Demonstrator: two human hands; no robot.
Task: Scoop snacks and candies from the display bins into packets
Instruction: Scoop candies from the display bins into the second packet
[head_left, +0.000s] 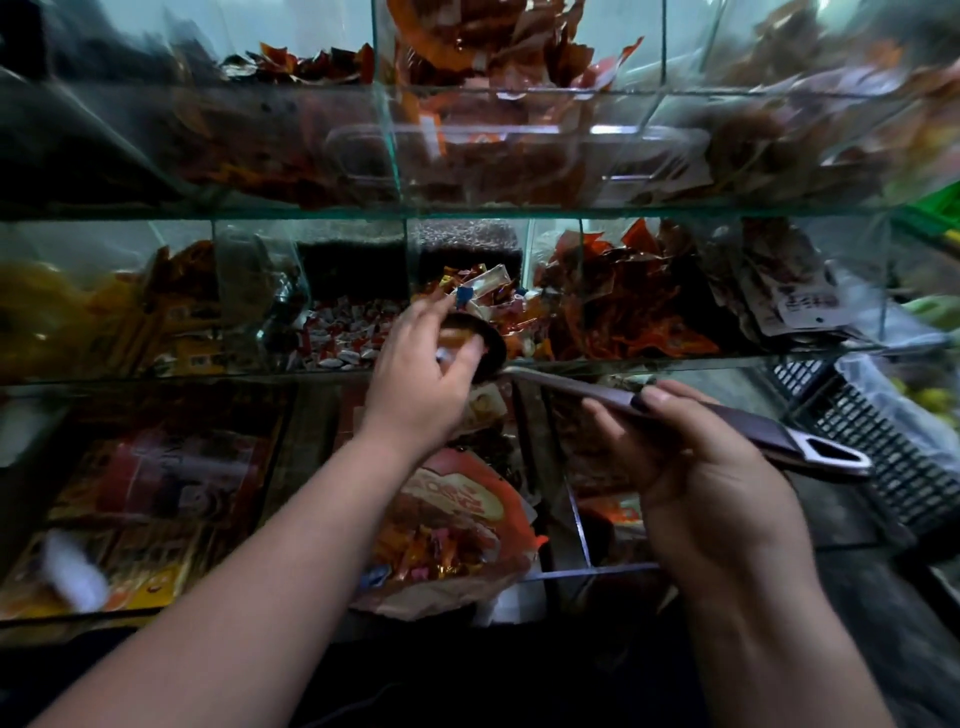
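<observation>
Glass display bins (467, 213) stacked in tiers, all stuffed with wrapped snacks, pretty dim. Right grip (691, 467) is clenched round the long handle of the scoop (737, 418), and its bowl sits at the front of the middle bin by the candies (483, 283). Left grip (421, 364) curls over that bowl, can't tell if it's holding anything, and the open packet (457, 525) sits just below.

Left hand (417, 375) reaching forward, fingers cupped, right hand (693, 470) gripping

Clear glass display bins (467, 213) look smooth and glossy. Orange plastic wrappers (613, 312) shine; the dark scoop handle (737, 418) is matt.
</observation>
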